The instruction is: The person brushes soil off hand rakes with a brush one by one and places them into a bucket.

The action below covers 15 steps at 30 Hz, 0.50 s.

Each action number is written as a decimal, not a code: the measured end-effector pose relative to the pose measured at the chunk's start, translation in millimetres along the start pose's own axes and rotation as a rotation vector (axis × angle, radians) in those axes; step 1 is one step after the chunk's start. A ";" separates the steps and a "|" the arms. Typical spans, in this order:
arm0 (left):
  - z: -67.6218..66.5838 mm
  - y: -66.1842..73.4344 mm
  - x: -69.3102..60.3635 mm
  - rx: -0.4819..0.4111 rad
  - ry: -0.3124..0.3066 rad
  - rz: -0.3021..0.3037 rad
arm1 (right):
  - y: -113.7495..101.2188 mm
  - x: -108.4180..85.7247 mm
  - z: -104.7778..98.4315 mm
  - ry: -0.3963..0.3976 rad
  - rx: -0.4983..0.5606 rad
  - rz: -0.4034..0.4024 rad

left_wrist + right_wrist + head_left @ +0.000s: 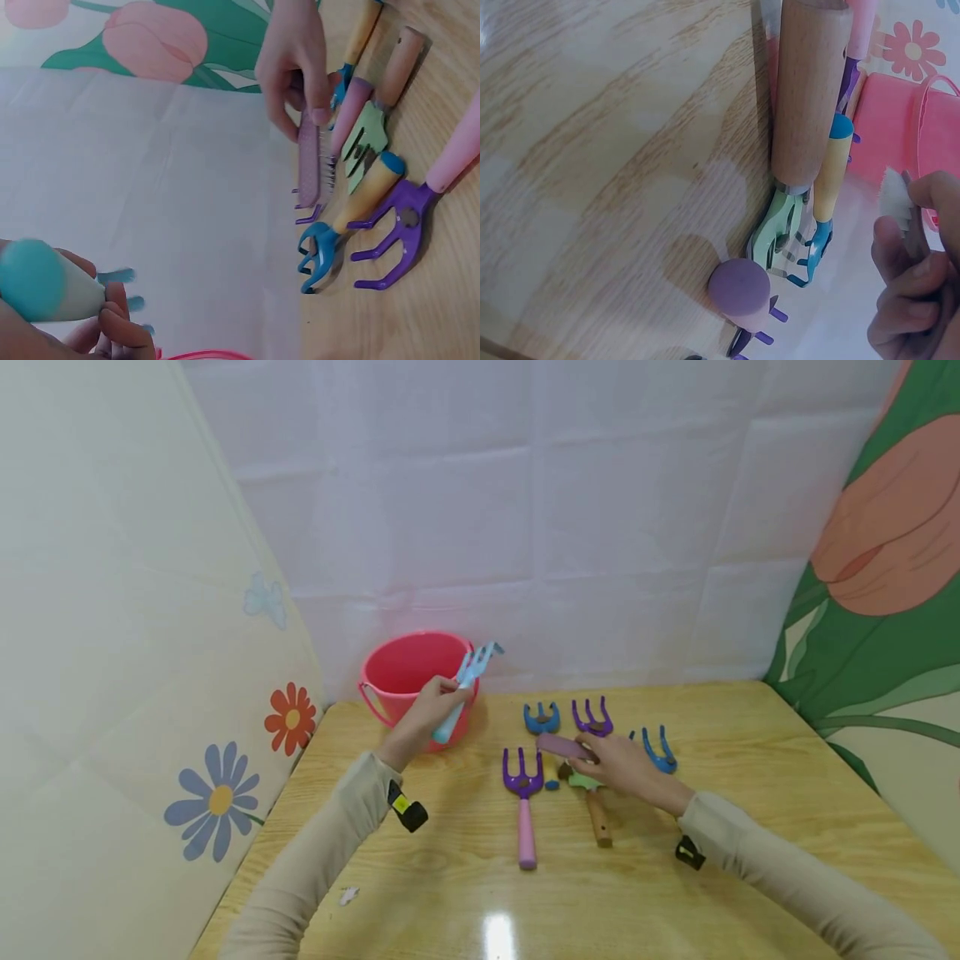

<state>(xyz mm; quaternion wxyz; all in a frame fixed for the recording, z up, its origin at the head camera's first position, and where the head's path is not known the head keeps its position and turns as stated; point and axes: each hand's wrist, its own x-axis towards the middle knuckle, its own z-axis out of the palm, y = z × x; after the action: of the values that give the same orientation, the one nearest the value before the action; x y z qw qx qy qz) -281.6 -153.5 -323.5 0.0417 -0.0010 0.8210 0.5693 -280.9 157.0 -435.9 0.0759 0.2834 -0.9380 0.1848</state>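
Note:
My left hand [431, 708] grips the handle of a light blue hand cultivator [474, 669]. Its bent tines point up, in front of the right side of the pink bucket [390, 703]. In the left wrist view the cultivator's pale handle [71, 289] has a teal end. My right hand [621, 767] pinches a mauve brush [558, 746] above several garden tools. White bristles [894, 201] show in the right wrist view. Beneath the brush lie a green-headed tool [366, 139] with a wooden handle and a blue cultivator [322, 255] with a yellow handle.
A purple hand fork [522, 783] with a pink handle lies left of the wooden-handled tool. Farther back is another purple cultivator [594, 724], with a second blue one [663, 760] at right. A small white scrap [348, 896] lies front left. Printed cloth walls enclose the table.

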 end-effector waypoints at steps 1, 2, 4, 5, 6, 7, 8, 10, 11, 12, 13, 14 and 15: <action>-2.4 2.3 0.5 -0.001 0.009 -0.004 | -0.2 -0.4 -0.2 0.000 -0.002 0.002; -4.7 4.7 0.7 -0.007 0.014 -0.007 | -0.3 -0.7 -0.5 0.000 -0.002 0.003; -9.5 8.5 2.1 -0.007 0.041 -0.008 | -0.6 -1.4 -0.9 0.002 0.003 0.004; -11.8 10.4 2.9 -0.009 0.053 -0.003 | -0.6 -1.8 -1.0 0.005 0.003 -0.001; -14.1 12.1 3.6 -0.005 0.068 0.002 | -0.6 -2.1 -1.2 0.009 0.004 -0.003; -16.5 13.5 4.5 0.003 0.085 0.005 | -0.5 -2.4 -1.3 0.013 0.004 -0.009; -18.8 14.8 5.6 0.004 0.097 0.010 | -0.2 -2.7 -1.4 0.018 0.004 -0.014; -23.0 17.0 7.8 0.007 0.123 0.012 | 0.2 -3.2 -1.3 0.029 0.003 -0.026; -25.1 17.7 9.0 0.008 0.135 0.012 | 0.4 -3.3 -1.5 0.035 0.001 -0.028; -27.2 18.2 10.3 0.005 0.148 0.011 | 0.7 -3.4 -1.5 0.037 0.001 -0.025; -29.2 18.6 11.6 -0.001 0.160 0.008 | 1.2 -3.6 -1.5 0.039 -0.001 -0.025; -31.0 19.0 13.0 -0.004 0.171 0.007 | 1.4 -3.6 -1.5 0.039 -0.001 -0.020; -32.8 19.3 14.3 -0.004 0.180 0.008 | 1.6 -3.6 -1.6 0.039 0.001 -0.016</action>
<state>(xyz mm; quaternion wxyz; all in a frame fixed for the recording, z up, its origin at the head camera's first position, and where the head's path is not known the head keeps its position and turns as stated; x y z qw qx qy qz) -299.0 -176.6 -295.1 -0.0345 -0.0492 0.8203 0.5687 -278.8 160.7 -435.8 0.0954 0.2873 -0.9339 0.1901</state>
